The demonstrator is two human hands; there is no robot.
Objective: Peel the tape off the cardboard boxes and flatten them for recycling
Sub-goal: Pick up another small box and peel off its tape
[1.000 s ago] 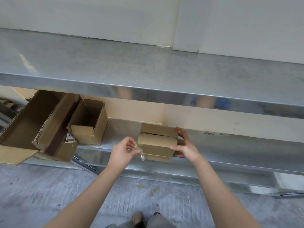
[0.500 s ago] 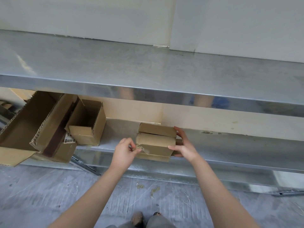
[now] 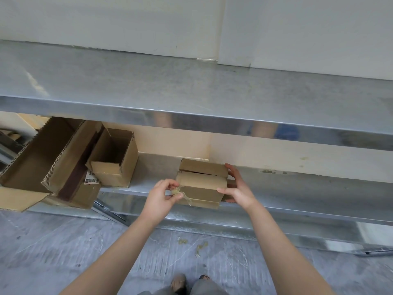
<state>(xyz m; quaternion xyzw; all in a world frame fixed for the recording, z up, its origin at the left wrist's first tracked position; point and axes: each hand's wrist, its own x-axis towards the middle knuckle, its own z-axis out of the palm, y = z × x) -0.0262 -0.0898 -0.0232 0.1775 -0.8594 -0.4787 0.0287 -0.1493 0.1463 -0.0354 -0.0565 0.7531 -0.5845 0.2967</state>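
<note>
Left hand [image 3: 161, 199]: my thumb and fingertips pinch a crumpled wad of tape [image 3: 176, 191] at the left face of the small box [image 3: 200, 186].
Right hand [image 3: 238, 188]: my fingers and thumb clasp its right end, bracing it.
Box: sits on the lower shelf [image 3: 297, 192], near the front edge.
Risk: the thin strand may snap, or the box may slide off if my brace slips.
Farther left: opened boxes [image 3: 114, 160] wait.

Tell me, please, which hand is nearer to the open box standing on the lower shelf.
Left. The left hand is just right of the open box, pinching tape; the right hand lies farther right, beyond the taped box.
</note>
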